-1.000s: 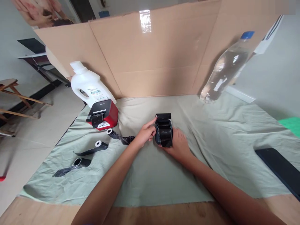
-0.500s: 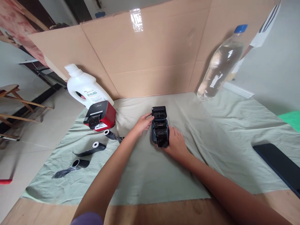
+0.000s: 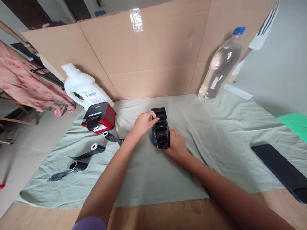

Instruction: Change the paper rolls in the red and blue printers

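Left hand [image 3: 144,123] is curled against the lid [image 3: 161,112] at eight o'clock, grip unclear; the black device [image 3: 153,137] is clasped at four by the right hand [image 3: 177,143].

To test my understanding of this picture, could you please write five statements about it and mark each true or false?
1. The right hand touches the small black device. True.
2. That device is closed. False: its lid stands open, with the left hand at it.
3. Three black rolls lie on the cloth. True.
4. A red cap closes the clear bottle. False: the bottle has a blue cap.
5. The white jug stands behind the red device. True.
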### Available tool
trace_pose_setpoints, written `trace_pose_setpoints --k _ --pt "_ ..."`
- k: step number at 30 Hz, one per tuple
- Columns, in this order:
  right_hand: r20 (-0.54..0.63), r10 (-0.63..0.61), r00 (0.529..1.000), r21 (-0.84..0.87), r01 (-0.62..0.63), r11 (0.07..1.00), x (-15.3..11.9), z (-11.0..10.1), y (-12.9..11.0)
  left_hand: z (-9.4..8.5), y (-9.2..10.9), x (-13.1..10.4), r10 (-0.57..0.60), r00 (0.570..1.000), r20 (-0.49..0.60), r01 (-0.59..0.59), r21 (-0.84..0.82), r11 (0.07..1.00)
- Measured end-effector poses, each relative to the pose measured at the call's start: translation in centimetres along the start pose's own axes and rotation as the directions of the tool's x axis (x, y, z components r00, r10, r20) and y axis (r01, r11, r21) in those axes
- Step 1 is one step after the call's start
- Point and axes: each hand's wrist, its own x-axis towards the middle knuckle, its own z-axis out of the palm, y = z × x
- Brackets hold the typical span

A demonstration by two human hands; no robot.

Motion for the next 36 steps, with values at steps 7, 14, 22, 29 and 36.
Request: trace_pose_setpoints --k 7,14,22,29,36 --pt "0.028 0.017 0.999 0.016 -0.017 1.0 0.1 -0.3 0.0 -0.2 2.2 1.9 0.004 0.917 0.398 -0.087 0.191 0.978" --pt "0.03 0.01 0.999 0.031 -0.011 0.999 0.1 -0.3 0.1 -1.5 2.0 1.8 0.093 0.952 0.292 -0.086 -0.036 0.996" --pt "0.02 0.005 1.0 -0.004 -0.005 1.0 0.1 -0.4 0.3 -8.0 -2.9 -12.2 -0.183 0.983 0.009 0.181 -0.203 0.962" --pt "0.039 0.02 0.999 -0.02 -0.02 1.0 0.3 -0.2 0.7 -11.3 -10.2 -23.8 -0.468 0.879 -0.097 0.468 -0.022 0.883" --pt "0.036 0.022 0.999 -0.01 -0.022 1.0 0.5 -0.2 0.8 -9.4 -13.0 -26.0 -0.587 0.79 -0.179 0.594 -0.018 0.804"
